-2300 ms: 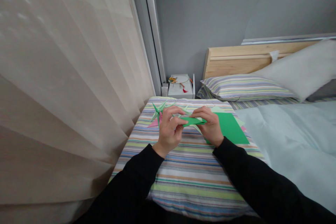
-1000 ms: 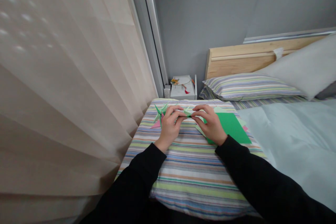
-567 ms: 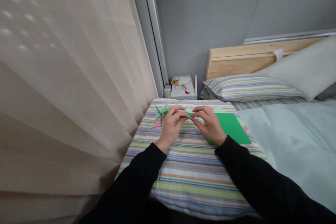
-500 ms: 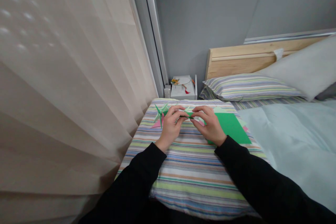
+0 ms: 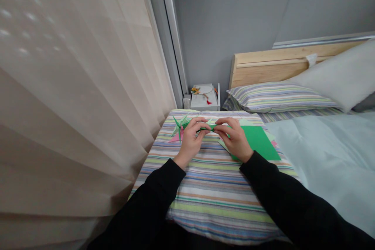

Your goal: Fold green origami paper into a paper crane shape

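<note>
The left hand [image 5: 190,140] and right hand [image 5: 236,140] are pinching a narrow folded green paper strip [image 5: 206,127] between their fingers [image 5: 223,128], working it just above the striped bed cover [image 5: 211,203], beside a spiky green-and-pink origami piece [image 5: 177,129] and a green paper sheet [image 5: 258,144].

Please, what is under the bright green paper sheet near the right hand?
Paler green paper and a little pink paper stick out from under the bright green sheet, on the striped bedcover. Whatever lies under its middle is covered and cannot be seen.
</note>
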Tool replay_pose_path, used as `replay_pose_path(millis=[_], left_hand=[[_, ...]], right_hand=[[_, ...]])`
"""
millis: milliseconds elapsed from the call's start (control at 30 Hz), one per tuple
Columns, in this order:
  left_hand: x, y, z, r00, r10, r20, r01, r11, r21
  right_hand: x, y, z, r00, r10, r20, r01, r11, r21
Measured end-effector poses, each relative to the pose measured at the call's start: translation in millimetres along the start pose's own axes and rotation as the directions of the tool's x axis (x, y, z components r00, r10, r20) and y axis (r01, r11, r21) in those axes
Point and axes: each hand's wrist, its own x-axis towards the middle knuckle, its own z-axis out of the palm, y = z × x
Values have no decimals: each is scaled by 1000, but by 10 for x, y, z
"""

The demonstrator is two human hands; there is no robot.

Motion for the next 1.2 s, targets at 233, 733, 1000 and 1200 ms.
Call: replay_pose_path(millis=[233,733,1000,1200], left_hand=[[6,11,-8,999,-39,-18,38,998,-42],[20,9,-11,997,-76,-22,73,991,-110],[-5,55,7,998,-39,50,43,997,-67],[-37,55,-10,987,-158,4,158,987,4]], right_hand=[[-39,86,19,1000,-14,-28,14,1000,-8],[-42,127,26,999,22,-28,-22,999,33],[-20,-18,24,1000,-28,-13,27,999,-46],[-4,-25,-5,995,-14,-97,9,999,-51]])
